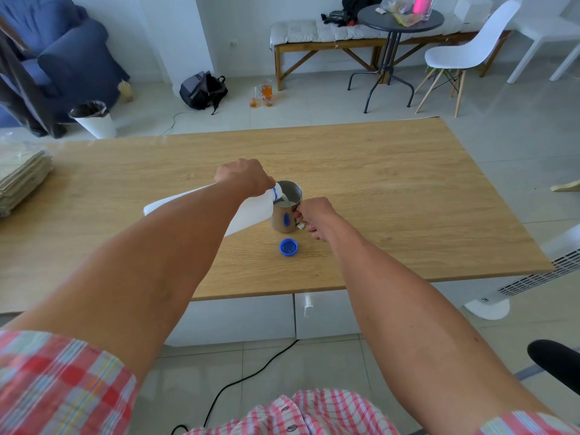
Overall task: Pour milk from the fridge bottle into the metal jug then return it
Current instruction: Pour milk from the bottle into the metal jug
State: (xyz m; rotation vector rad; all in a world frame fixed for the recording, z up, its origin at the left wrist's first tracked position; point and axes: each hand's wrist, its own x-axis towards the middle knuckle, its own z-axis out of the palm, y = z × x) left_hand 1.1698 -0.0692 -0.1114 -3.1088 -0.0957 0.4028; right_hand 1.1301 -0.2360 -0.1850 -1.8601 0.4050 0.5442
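Observation:
A white plastic milk bottle (251, 211) is tipped on its side, its neck with a blue ring over the rim of the metal jug (286, 211). Milk shows inside the jug. My left hand (243, 177) grips the bottle near its neck from above. My right hand (315, 215) holds the jug's handle on its right side. The jug stands upright on the wooden table (392, 189). The bottle's blue cap (288, 247) lies open side up on the table just in front of the jug.
A stack of pale flat sheets (22, 180) sits at the table's left edge. Beyond the table are a white bin (94, 119), a backpack (204, 89), a round black table (400, 20), a white chair (467, 51). A cable (238, 381) runs across the floor.

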